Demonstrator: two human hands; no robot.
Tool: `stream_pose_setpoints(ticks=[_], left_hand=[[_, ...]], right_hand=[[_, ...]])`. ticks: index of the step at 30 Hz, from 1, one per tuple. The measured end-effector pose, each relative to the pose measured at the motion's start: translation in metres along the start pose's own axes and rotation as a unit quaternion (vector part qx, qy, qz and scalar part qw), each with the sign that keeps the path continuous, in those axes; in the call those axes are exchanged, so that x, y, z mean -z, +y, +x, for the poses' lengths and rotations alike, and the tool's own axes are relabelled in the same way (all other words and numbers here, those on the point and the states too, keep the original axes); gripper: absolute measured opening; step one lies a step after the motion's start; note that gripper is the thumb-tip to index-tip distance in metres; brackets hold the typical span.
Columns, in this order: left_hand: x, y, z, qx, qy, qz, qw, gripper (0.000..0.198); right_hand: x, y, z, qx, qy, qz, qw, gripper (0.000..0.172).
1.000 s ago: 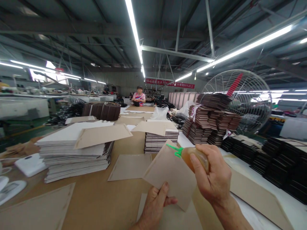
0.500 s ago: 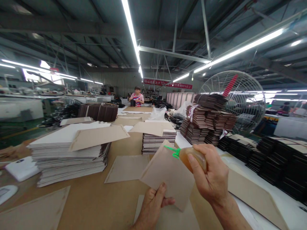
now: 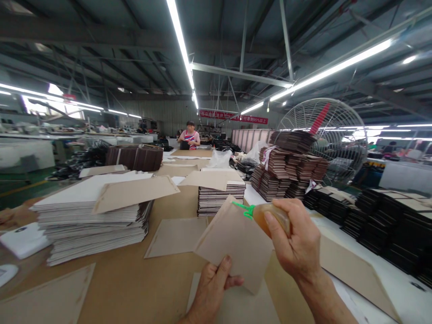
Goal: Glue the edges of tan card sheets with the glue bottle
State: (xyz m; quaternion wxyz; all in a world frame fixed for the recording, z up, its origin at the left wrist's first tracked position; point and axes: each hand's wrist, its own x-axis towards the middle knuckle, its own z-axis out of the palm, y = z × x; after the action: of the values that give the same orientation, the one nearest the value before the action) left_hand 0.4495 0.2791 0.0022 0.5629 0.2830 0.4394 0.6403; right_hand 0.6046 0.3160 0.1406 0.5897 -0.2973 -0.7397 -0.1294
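My left hand (image 3: 216,285) grips the lower edge of a beige board (image 3: 232,245), thumb on top, and holds it tilted above the table. Wrapped round a squeeze bottle (image 3: 265,219) of amber liquid, probably glue, is my right hand (image 3: 297,238). The bottle's green nozzle (image 3: 248,210) points left, its thin tip at the board's upper corner; whether it touches I cannot tell. Beneath my left hand another beige board (image 3: 243,306) lies partly hidden. A further board (image 3: 175,236) rests flat just left of the held one.
A tall stack of white-edged boards (image 3: 91,229) stands left, a smaller stack (image 3: 221,200) ahead. Bundled brown pieces (image 3: 290,166) and black stacks (image 3: 381,225) line the right, before a large caged fan (image 3: 330,139). A person (image 3: 189,136) works at the table's far end.
The view has shifted slightly, so the surroundings sit a little further left. Both hands keep their grips, and the nozzle tip stays close to the board's upper corner.
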Motion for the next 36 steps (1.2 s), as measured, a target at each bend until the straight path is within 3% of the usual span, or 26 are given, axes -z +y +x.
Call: stream_pose_setpoints(ticks=[4, 9, 13, 20, 28, 36], left_hand=[[-0.001, 0.002, -0.001, -0.009, -0.026, -0.016, 0.999, 0.049], [-0.001, 0.004, -0.001, 0.001, -0.009, -0.006, 1.0, 0.047], [0.003, 0.0, 0.002, -0.01, -0.05, -0.001, 0.999, 0.051], [0.006, -0.004, 0.005, -0.017, -0.065, 0.004, 0.998, 0.049], [0.008, -0.004, 0.005, 0.001, -0.051, 0.018, 0.999, 0.044], [0.008, -0.003, 0.003, -0.017, -0.047, 0.025, 0.998, 0.041]], right_hand=[[0.002, 0.0, 0.001, 0.004, 0.006, -0.009, 1.0, 0.021], [0.007, 0.001, 0.002, -0.01, -0.018, -0.032, 0.999, 0.019], [0.011, 0.001, 0.002, -0.009, -0.009, -0.035, 0.999, 0.019], [0.015, 0.0, 0.003, -0.022, -0.028, -0.049, 0.998, 0.017], [0.024, 0.003, -0.003, -0.046, -0.055, -0.079, 0.994, 0.018], [0.028, 0.003, -0.006, -0.037, -0.044, -0.066, 0.996, 0.017]])
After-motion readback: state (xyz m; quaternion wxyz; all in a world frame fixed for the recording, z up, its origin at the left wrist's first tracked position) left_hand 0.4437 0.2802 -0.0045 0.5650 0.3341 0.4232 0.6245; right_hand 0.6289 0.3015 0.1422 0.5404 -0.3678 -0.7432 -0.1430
